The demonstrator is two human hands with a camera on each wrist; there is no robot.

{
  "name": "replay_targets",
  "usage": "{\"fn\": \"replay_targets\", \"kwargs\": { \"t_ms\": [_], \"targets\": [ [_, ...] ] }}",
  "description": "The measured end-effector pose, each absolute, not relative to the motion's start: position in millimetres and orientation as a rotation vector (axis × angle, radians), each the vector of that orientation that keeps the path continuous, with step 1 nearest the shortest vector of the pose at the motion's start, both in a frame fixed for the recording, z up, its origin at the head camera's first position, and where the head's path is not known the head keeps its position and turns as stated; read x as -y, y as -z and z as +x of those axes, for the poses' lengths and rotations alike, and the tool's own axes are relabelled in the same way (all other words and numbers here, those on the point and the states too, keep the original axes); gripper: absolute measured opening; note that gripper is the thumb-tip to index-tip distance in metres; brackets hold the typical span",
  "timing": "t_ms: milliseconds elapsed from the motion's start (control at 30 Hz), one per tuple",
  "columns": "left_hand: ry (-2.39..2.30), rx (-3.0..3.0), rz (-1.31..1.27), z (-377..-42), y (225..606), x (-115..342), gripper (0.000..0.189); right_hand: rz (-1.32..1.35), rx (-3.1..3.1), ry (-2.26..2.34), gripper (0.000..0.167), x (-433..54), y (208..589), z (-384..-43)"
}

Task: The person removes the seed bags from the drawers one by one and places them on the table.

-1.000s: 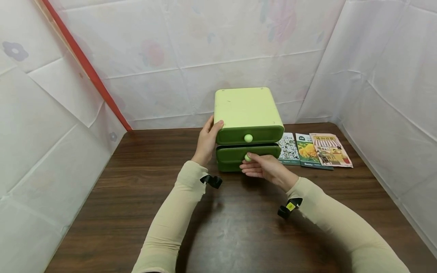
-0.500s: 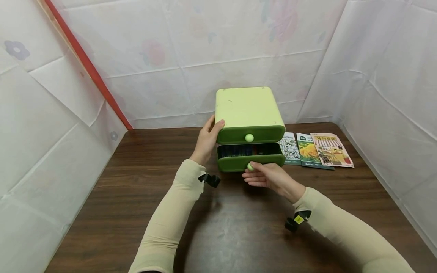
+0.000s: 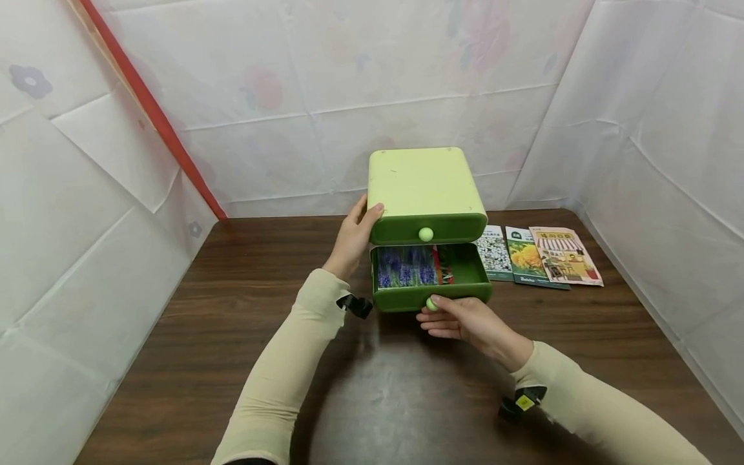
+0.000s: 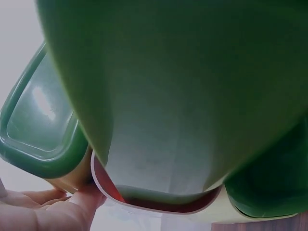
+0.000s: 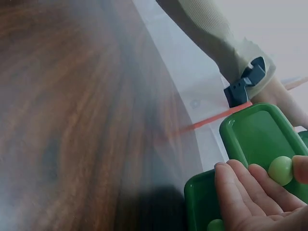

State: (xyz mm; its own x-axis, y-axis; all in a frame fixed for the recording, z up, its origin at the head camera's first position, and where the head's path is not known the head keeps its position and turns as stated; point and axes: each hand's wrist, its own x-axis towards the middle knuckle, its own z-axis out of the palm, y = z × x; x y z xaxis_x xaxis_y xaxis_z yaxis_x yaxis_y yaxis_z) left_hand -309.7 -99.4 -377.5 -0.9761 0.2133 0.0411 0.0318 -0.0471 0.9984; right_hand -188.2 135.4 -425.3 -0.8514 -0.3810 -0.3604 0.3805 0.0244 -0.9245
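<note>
A light green two-drawer cabinet (image 3: 424, 181) stands at the back of the table, its upper drawer (image 3: 401, 230) closed. The lower drawer (image 3: 401, 299) is pulled out. Inside it lies a packet with purple flowers (image 3: 407, 266), beside a partly seen red-edged packet (image 3: 445, 263). My right hand (image 3: 473, 326) pinches the lower drawer's round knob (image 3: 431, 303) between thumb and forefinger; the other fingers extend below. My left hand (image 3: 351, 239) rests against the cabinet's left side, thumb at the top front edge. The left wrist view has this hand (image 4: 57, 209) low at the left.
Right of the cabinet, several printed packets lie on the dark wooden table (image 3: 256, 310): one with white flowers (image 3: 494, 252), one with yellow flowers (image 3: 526, 258), and a pink one with a striped awning (image 3: 566, 255). White sheeting (image 3: 279, 148) encloses the back and sides.
The lower drawer has slid out toward me from almost closed, with my right hand drawing back on its knob. The packets inside have come into sight. My left hand has stayed on the cabinet.
</note>
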Motion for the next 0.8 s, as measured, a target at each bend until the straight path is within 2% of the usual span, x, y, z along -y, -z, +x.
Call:
{"fn": "replay_targets", "kwargs": {
  "t_ms": [433,800],
  "targets": [
    [-2.162,-2.086,0.286,-310,379,100,0.074,0.0,-1.709,1.897,0.061,-136,431,-166],
    [-2.164,-2.092,0.293,-311,379,100,0.072,0.011,-1.698,1.92,0.051,-134,439,-159]
  ]
}}
